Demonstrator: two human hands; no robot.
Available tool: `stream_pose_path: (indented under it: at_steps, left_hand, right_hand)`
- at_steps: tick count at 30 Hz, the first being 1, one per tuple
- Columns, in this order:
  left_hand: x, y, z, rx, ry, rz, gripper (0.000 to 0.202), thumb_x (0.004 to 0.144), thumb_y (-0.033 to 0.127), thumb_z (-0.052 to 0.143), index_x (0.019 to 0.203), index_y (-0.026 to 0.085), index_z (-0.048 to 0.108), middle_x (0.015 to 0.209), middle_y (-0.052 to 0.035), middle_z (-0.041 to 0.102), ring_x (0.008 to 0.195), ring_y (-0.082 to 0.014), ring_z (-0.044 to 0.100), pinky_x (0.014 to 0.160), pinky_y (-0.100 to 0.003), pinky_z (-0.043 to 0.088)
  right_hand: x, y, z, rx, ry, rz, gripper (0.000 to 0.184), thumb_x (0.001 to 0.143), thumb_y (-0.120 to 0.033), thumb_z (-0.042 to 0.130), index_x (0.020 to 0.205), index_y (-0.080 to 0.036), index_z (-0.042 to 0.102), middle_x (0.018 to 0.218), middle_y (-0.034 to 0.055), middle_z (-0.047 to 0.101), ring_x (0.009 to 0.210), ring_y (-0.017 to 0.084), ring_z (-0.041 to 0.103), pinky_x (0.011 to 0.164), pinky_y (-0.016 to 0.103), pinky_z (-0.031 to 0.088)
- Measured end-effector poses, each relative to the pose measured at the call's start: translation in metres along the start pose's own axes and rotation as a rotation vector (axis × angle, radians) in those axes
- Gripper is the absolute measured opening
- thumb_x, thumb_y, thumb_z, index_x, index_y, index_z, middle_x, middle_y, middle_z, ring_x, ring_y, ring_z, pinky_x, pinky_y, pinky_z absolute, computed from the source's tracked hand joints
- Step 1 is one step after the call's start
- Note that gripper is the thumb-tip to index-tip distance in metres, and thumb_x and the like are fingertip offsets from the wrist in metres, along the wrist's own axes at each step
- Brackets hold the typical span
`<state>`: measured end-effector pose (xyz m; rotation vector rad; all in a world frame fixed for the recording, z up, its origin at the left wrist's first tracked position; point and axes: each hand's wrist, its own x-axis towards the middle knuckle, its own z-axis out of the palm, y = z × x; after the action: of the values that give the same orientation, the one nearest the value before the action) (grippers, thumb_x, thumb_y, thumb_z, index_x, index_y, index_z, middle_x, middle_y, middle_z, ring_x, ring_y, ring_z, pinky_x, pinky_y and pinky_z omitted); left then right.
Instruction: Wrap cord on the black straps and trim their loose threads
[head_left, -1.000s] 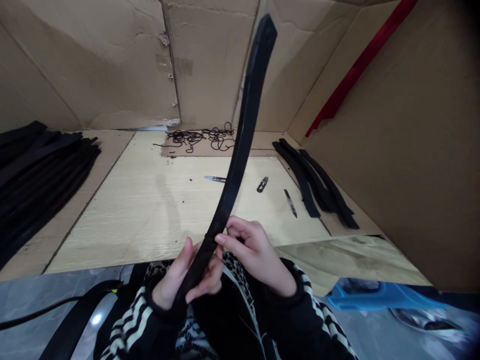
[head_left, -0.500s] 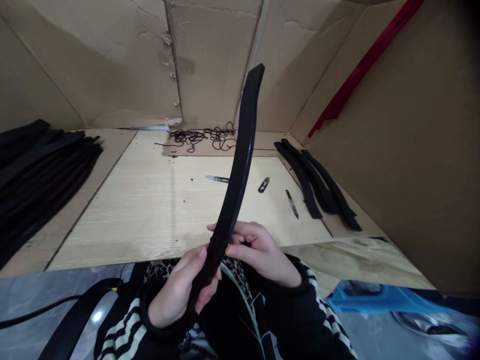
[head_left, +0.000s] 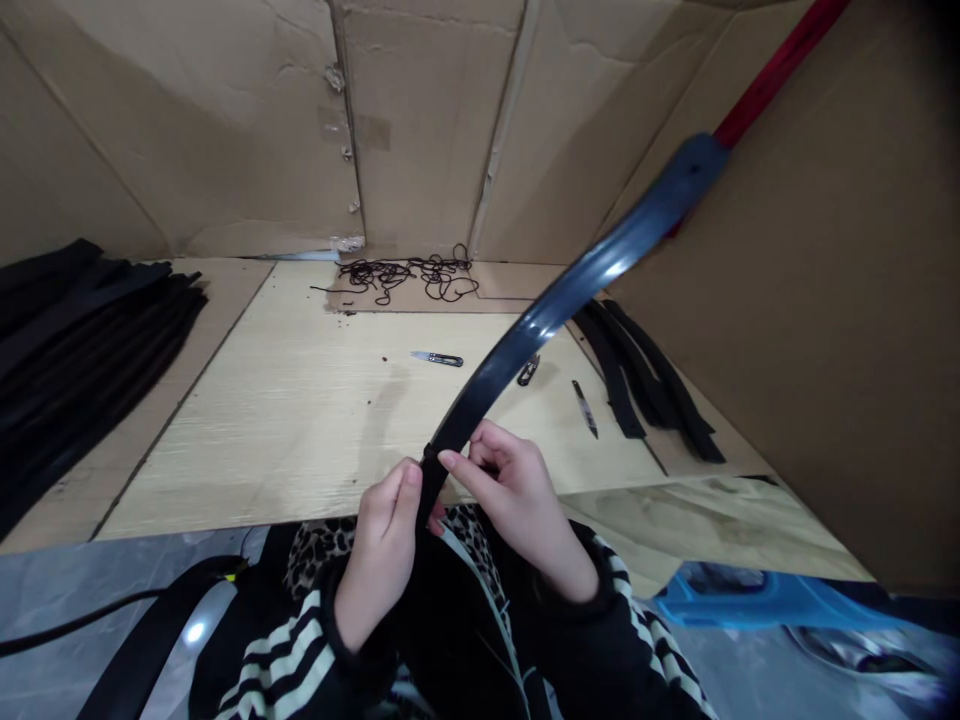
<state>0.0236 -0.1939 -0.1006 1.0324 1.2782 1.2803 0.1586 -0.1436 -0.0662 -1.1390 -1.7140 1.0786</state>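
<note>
A long curved black strip [head_left: 525,335], shiny on the face turned to me, slants up to the right from my hands. Near its lower end my left hand [head_left: 386,545] is closed round it, thumb on top. Just above, my right hand [head_left: 517,490] pinches the strip's edge with thumb and fingers, beside a small dark lump or knot [head_left: 429,453]. Past the strip lie a thread snipper [head_left: 437,358] and a second snipper [head_left: 529,370], the latter partly behind the strip. A small pointed blade-like tool [head_left: 584,408] rests farther right.
Many black strips [head_left: 90,350] are piled at the left. Several more strips [head_left: 645,370] lie at the right. Tangled dark cord [head_left: 405,275] sits at the back of the table [head_left: 262,420]. Cardboard walls [head_left: 420,130] enclose the back and right, with a red ribbon [head_left: 780,75].
The strip has swung over to the right and turned, so its shiny face now shows. My left hand has shifted up and right; my right hand's thumb has moved onto the strip near the lump.
</note>
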Motion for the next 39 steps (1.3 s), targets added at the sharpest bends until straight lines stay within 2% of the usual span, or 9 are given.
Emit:
stream_pose_path:
  at_steps: [3, 7, 10, 13, 15, 22, 28, 36, 39]
  left_hand:
    - [-0.002, -0.005, 0.001, -0.115, -0.023, -0.14, 0.048, 0.086, 0.062, 0.048, 0.068, 0.018, 0.056, 0.051, 0.0019, 0.057, 0.039, -0.0116, 0.05, 0.042, -0.023, 0.037]
    - [-0.005, -0.01, -0.001, -0.457, -0.306, -0.32, 0.052, 0.086, 0.062, 0.046, 0.059, 0.017, 0.052, 0.035, 0.0035, 0.046, 0.027, -0.0075, 0.037, 0.036, -0.02, 0.021]
    - [-0.004, -0.011, -0.003, -0.768, -0.66, -0.362, 0.051, 0.091, 0.053, 0.039, 0.054, 0.018, 0.04, 0.029, 0.0083, 0.03, 0.023, -0.0022, 0.021, 0.041, -0.02, 0.018]
    - [-0.001, -0.012, -0.007, -0.926, -0.901, -0.413, 0.049, 0.093, 0.05, 0.033, 0.055, 0.019, 0.034, 0.028, 0.0103, 0.024, 0.02, -0.0015, 0.016, 0.042, -0.02, 0.017]
    - [0.0, -0.012, -0.008, -0.87, -0.837, -0.385, 0.054, 0.092, 0.058, 0.03, 0.057, 0.018, 0.041, 0.029, 0.0104, 0.025, 0.021, -0.0021, 0.015, 0.041, -0.021, 0.017]
    - [-0.004, -0.004, -0.002, -0.132, -0.166, -0.132, 0.046, 0.086, 0.06, 0.05, 0.075, 0.016, 0.058, 0.052, 0.0034, 0.054, 0.045, -0.0083, 0.05, 0.049, -0.019, 0.038]
    - [-0.009, -0.004, -0.009, -0.537, -0.486, -0.4, 0.053, 0.085, 0.065, 0.045, 0.067, 0.017, 0.054, 0.035, 0.0093, 0.033, 0.028, -0.0038, 0.019, 0.034, -0.019, 0.013]
    - [-0.006, -0.027, -0.005, -1.297, -1.241, -0.39, 0.051, 0.094, 0.054, 0.026, 0.058, 0.022, 0.044, 0.023, 0.0103, 0.026, 0.014, -0.0053, 0.018, 0.036, -0.023, 0.022]
    - [-0.003, -0.025, 0.002, -1.063, -0.996, -0.416, 0.055, 0.09, 0.063, 0.028, 0.061, 0.021, 0.048, 0.027, 0.0075, 0.036, 0.017, -0.0068, 0.025, 0.035, -0.023, 0.022]
  right_hand:
    - [-0.001, 0.0, -0.004, 0.092, -0.13, 0.024, 0.021, 0.081, -0.033, 0.068, 0.078, -0.016, 0.057, 0.054, -0.0073, 0.041, 0.049, 0.007, 0.036, 0.049, 0.023, 0.028]
    - [0.001, -0.003, -0.011, 0.287, -0.419, -0.001, 0.039, 0.081, -0.028, 0.069, 0.116, -0.013, 0.062, 0.053, -0.0098, 0.036, 0.048, 0.007, 0.033, 0.049, 0.022, 0.028]
    - [0.002, -0.006, -0.012, 0.289, -0.406, -0.08, 0.016, 0.081, -0.026, 0.069, 0.087, -0.012, 0.065, 0.052, -0.01, 0.031, 0.047, 0.005, 0.027, 0.046, 0.021, 0.023]
    - [0.001, -0.008, -0.011, 0.238, -0.344, -0.104, 0.023, 0.081, -0.025, 0.069, 0.067, -0.014, 0.055, 0.051, -0.0093, 0.032, 0.047, 0.005, 0.028, 0.046, 0.021, 0.023]
    - [0.0, -0.009, -0.009, 0.176, -0.305, -0.091, 0.026, 0.081, -0.025, 0.069, 0.065, -0.015, 0.052, 0.05, -0.0092, 0.033, 0.047, 0.005, 0.029, 0.046, 0.02, 0.024]
    - [-0.002, -0.005, -0.008, -0.008, -0.166, -0.005, 0.024, 0.086, -0.032, 0.062, 0.072, -0.015, 0.057, 0.053, -0.0038, 0.052, 0.049, 0.008, 0.044, 0.048, 0.021, 0.031]
    - [0.002, -0.003, -0.014, 0.296, -0.408, 0.045, 0.022, 0.081, -0.034, 0.069, 0.083, -0.012, 0.064, 0.053, -0.0091, 0.029, 0.05, 0.006, 0.026, 0.048, 0.022, 0.022]
    - [-0.006, -0.003, 0.001, 0.503, -0.425, 0.113, 0.032, 0.075, -0.041, 0.073, 0.083, -0.013, 0.059, 0.052, -0.0106, 0.029, 0.047, 0.005, 0.024, 0.045, 0.021, 0.019]
    - [-0.006, -0.007, 0.004, 0.405, -0.264, 0.133, 0.029, 0.077, -0.037, 0.071, 0.071, -0.016, 0.052, 0.051, -0.01, 0.033, 0.045, 0.005, 0.028, 0.045, 0.02, 0.023]
